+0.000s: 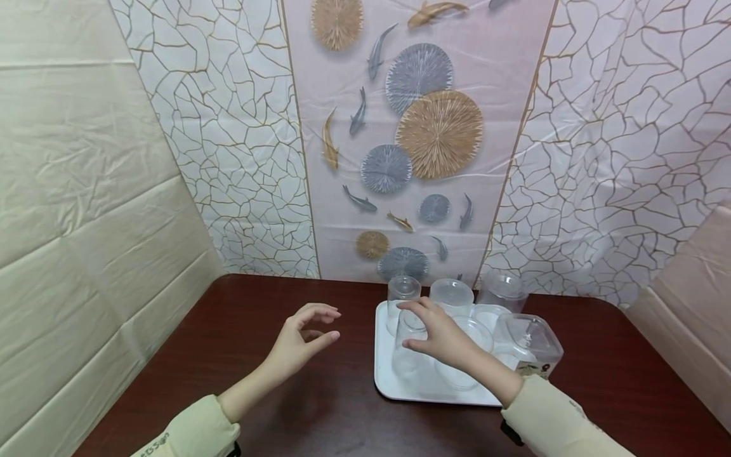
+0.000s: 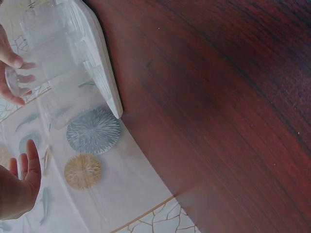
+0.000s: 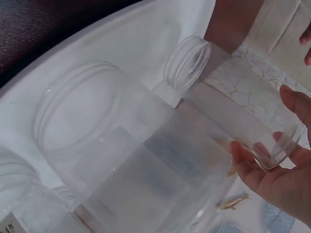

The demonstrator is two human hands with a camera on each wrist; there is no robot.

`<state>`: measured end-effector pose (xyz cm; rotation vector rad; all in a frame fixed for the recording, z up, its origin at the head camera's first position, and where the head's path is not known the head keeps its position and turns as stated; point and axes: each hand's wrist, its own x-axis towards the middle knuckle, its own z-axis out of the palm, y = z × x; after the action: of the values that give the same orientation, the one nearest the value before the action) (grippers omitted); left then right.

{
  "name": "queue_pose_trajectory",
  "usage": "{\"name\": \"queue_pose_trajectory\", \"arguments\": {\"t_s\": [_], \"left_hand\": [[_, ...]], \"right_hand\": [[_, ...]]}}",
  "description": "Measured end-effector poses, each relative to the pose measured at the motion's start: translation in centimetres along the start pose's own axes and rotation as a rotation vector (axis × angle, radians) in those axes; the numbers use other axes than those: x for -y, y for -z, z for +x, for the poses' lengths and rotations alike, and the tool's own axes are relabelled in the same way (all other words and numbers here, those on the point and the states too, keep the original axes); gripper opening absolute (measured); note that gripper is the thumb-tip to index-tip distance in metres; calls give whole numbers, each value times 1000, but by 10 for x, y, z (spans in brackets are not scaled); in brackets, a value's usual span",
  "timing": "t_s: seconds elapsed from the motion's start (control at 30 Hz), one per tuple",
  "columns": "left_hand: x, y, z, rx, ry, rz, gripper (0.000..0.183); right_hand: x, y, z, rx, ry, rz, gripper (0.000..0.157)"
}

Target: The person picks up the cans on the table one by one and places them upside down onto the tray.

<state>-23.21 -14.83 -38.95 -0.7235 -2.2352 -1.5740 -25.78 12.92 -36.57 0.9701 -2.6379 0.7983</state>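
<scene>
Several clear plastic jars stand mouth-down on a white tray (image 1: 384, 381) at the right. My right hand (image 1: 442, 336) is at the raised base of the slim clear plastic jar (image 1: 407, 360) at the tray's near left, its fingers and thumb curled round either side. In the right wrist view, fingertips show through the base of this jar (image 3: 228, 97), and its threaded mouth points to the tray. How firmly the thumb touches is unclear. To the left of the tray, my left hand (image 1: 294, 346) hovers above the table, fingers loosely bent and holding nothing.
Behind it stand another slim jar (image 1: 403, 291), a wider jar (image 1: 451, 293) and a large jar (image 1: 502, 289). A squarish jar with a printed label (image 1: 531, 339) is at the tray's right. The dark red table (image 1: 240, 330) meets a patterned cloth backdrop (image 1: 257, 158).
</scene>
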Motion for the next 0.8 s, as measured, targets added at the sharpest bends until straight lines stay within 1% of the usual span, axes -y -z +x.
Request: {"name": "queue_pose_trajectory", "arguments": {"t_s": [0.23,0.47,0.67,0.8], "left_hand": [[-1,0,0,-1,0,4,28],[1,-1,0,-2,11,2,28],[2,0,0,-2,0,-5,29],[1,0,0,-2,11,-3,29]], "right_hand": [[-2,-6,0,34,8,-12,57],[-2,-8,-1,45,33,-42,56],[-1,-9,-1,53,36,-42,57],[0,-10,0,65,29,-42,57]]}}
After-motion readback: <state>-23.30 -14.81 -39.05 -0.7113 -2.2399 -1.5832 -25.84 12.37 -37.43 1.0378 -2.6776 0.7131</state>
